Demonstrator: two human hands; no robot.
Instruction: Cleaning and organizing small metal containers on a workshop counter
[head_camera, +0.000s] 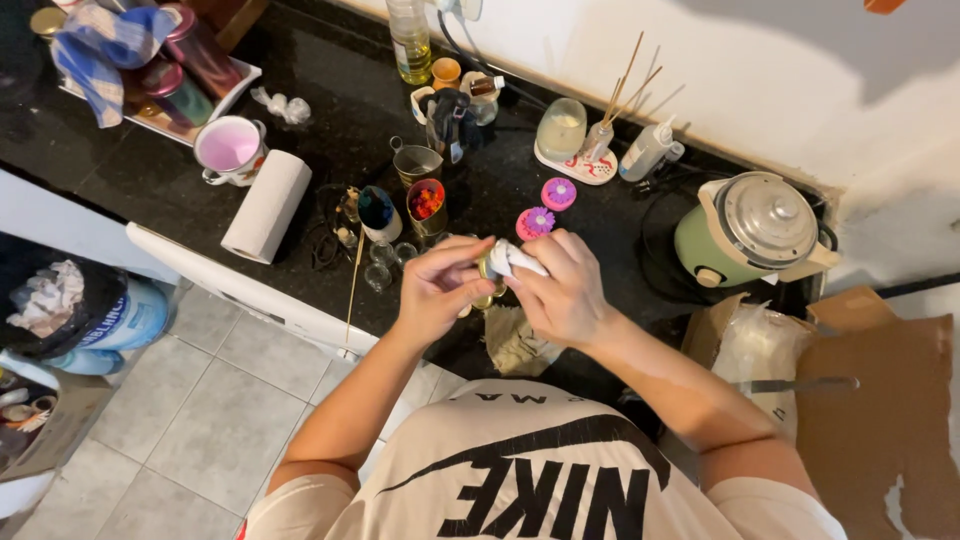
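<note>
Over the black counter (330, 90) my left hand (438, 285) grips a small gold round tin (489, 270). My right hand (562, 290) presses a wad of white paper (517, 258) against the tin. Both hands meet above the counter's front edge. Just beyond them lie two pink round candles with purple flower tops (548, 207). Small empty glass cups (385, 262) stand to the left of my left hand. A crumpled beige cloth (515, 345) lies under my hands.
A paper towel roll (266, 206) and a pink-filled mug (230, 148) sit at left, metal cups (417, 160) behind. A green electric pot (752, 228) stands at right by a cardboard box (880, 400) with a knife (800, 384). Reed diffuser (600, 135) and bottles line the wall.
</note>
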